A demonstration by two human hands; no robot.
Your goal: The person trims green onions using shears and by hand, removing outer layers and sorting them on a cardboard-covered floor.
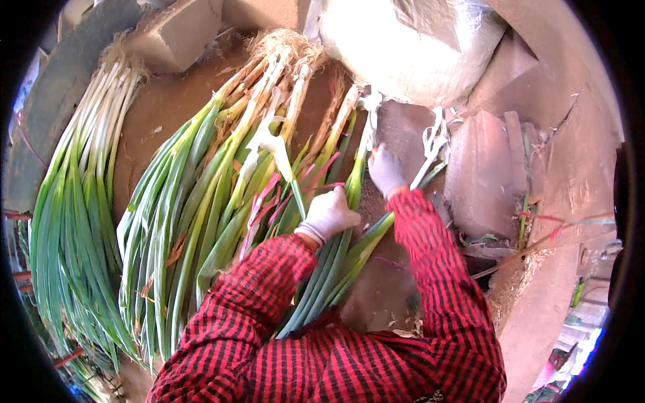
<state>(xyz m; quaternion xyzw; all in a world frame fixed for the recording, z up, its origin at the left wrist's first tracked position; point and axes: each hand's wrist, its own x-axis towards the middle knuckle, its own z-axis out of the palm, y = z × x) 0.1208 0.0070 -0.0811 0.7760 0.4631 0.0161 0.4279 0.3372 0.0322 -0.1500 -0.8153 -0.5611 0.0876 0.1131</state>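
Note:
My left hand point(330, 211), in a pale knit glove, is closed around the green leaves of a long green onion point(356, 176), whose stalk runs up and away from me. My right hand point(387, 170), gloved too, is beside the upper part of that stalk; whether its fingers grip anything is unclear. Loose white peel point(370, 118) hangs at the stalk's top. Left of my hands lies a large heap of untrimmed green onions point(201, 166) with brown roots. A neat bundle with clean white stems point(103, 111) lies at the far left.
A white sack point(418, 55) stands at the top, next to a concrete block point(176, 35). Broken reddish slabs point(478, 171) lie to the right, with peeled skins point(437, 136) near them. Pink ties point(259, 206) lie over the heap. A thin stick point(524, 252) crosses at right.

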